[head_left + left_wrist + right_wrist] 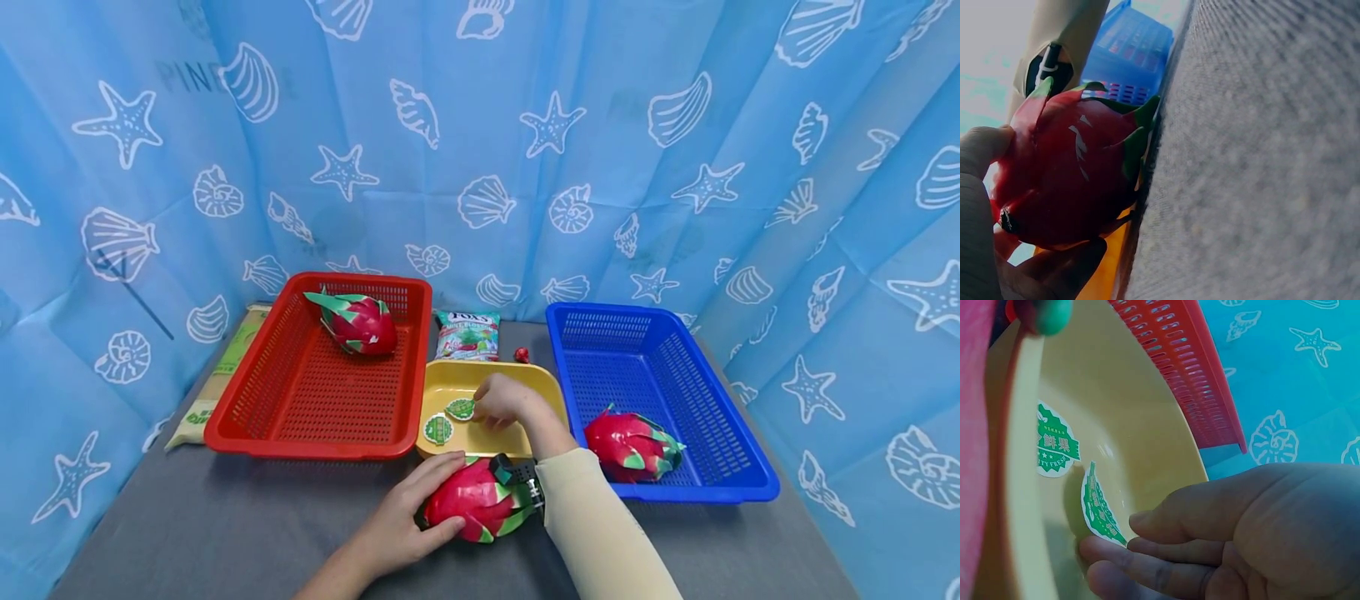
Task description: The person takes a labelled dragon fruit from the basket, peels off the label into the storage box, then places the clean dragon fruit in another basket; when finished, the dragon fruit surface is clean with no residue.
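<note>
In the head view a pink dragon fruit (pixel 474 500) with green-tipped scales sits on the table's near side. My left hand (pixel 405 512) grips it, thumb on the near side and fingers over the far side. The left wrist view shows the same dragon fruit (pixel 1072 169) with thumb and fingers around it. My right hand (pixel 504 402) reaches into a yellow tray (pixel 450 375). Its thumb and fingers pinch the end of a green-and-white leaf-shaped sticker (pixel 1099 509), which stands tilted. A rounder green sticker (pixel 438 429) lies flat in the tray, beside it.
A red basket (pixel 318 450) at left contains one dragon fruit (pixel 360 325); a blue basket (pixel 720 492) at right contains another (pixel 630 446). Behind the tray lie a FOX'S candy bag (pixel 468 336) and a small red candy (pixel 522 355). A green-beige packet (pixel 217 383) lies beside the red basket.
</note>
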A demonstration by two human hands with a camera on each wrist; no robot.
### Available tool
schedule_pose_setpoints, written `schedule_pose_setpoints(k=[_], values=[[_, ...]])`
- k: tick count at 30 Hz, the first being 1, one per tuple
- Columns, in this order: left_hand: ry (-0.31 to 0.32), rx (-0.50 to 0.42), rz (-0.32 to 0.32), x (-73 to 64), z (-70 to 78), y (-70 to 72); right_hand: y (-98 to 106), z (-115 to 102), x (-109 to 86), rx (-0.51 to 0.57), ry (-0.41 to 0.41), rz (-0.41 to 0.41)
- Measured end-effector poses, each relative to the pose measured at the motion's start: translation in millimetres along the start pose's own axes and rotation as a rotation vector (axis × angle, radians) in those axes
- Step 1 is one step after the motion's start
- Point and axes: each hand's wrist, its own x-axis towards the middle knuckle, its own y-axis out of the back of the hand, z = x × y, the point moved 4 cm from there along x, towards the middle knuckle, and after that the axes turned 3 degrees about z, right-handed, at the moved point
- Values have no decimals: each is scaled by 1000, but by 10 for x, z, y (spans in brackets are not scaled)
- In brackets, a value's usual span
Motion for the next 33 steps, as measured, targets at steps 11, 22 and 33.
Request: schedule_pose_setpoints(k=[11,22,33], values=[[10,-15,-12,-6,-6,-12,-9,19,-33,1,-16,14],[53,-64,-22,3,-9,-17,120,-114,-189,50,85,89],[28,-69,0,2,-2,-3,503,-327,-896,264,356,299]])
